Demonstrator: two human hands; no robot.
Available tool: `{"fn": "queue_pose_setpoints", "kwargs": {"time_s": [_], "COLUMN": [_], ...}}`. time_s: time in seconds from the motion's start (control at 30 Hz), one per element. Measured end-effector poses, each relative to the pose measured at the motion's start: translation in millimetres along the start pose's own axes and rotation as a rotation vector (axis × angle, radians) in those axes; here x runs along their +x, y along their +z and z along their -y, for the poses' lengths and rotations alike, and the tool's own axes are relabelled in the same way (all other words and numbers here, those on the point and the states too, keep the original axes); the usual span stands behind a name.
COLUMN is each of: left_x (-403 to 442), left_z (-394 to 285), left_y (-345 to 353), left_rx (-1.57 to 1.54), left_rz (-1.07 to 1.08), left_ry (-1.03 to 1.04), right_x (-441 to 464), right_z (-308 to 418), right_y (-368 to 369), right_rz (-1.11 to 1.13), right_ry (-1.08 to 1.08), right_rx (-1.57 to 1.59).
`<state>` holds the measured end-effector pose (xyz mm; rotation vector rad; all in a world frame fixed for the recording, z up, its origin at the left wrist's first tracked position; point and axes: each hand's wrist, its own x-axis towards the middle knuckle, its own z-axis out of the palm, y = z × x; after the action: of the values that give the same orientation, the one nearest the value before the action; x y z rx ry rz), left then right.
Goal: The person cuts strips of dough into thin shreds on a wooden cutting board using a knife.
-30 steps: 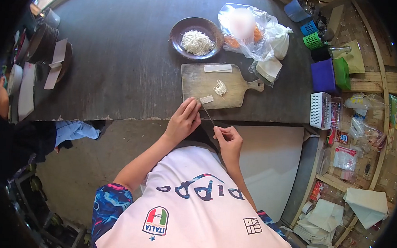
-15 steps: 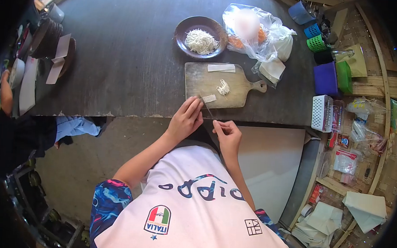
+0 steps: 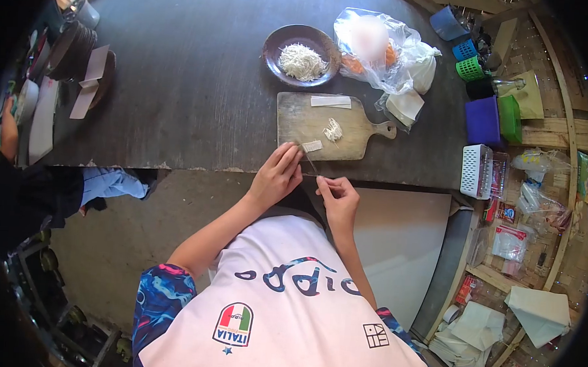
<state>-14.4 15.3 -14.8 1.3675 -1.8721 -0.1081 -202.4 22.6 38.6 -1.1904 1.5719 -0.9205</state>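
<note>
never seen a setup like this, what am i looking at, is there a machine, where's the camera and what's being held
There is no machine here, just a person's two bare hands. The view comes from a camera worn on that person's head, looking forward and down, so their own shirt fills the bottom.

On the dark table lies a wooden cutting board with pale strips, a small heap of shreds and a short pale piece. Beyond it are a dark dish of white shreds and a clear plastic bag.

The right hand holds a thin blade. The left hand's fingertips are by the short piece; what they grip is too small to tell.
</note>
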Motion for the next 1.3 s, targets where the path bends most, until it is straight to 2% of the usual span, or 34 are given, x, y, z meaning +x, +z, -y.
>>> {"fn": "queue_pose_setpoints", "kwargs": {"time_s": [0.1, 0.3, 0.43, 0.53, 0.73, 0.9, 1.2, 1.3], "left_x": [-0.1, -0.1, 1.6, -0.2, -1.3, -0.8, 0.2, -1.0], "left_z": [0.3, -0.2, 1.7, 1.1, 0.0, 1.0, 3.3, 2.6], "left_y": [-0.7, -0.8, -0.8, -0.8, -0.3, -0.5, 0.3, 0.5], "left_rx": [-0.004, 0.005, 0.004, -0.002, 0.000, 0.007, -0.010, -0.012], "left_rz": [-0.006, -0.013, -0.018, -0.018, -0.012, -0.014, -0.026, -0.025], "left_ry": [0.004, 0.017, 0.025, 0.018, 0.012, 0.016, 0.019, 0.016], "right_x": [-16.9, 1.5, -9.2, -18.9, 5.0, -17.5, -7.3, -17.0], "right_z": [8.8, -7.6, 5.8, 6.2, -0.7, 10.3, 1.9, 1.8], "right_y": [-15.0, 1.1, -6.7, -16.3, 1.7, -14.3, -1.1, -10.8], "right_rz": [0.008, 0.011, 0.000, 0.008, 0.033, 0.006, -0.011, -0.011], "right_ry": [0.060, 0.001, -0.031, 0.068, 0.088, 0.083, -0.068, 0.022], "right_rx": [-0.072, 0.017, -0.034, -0.055, -0.002, -0.072, -0.029, -0.036]}}
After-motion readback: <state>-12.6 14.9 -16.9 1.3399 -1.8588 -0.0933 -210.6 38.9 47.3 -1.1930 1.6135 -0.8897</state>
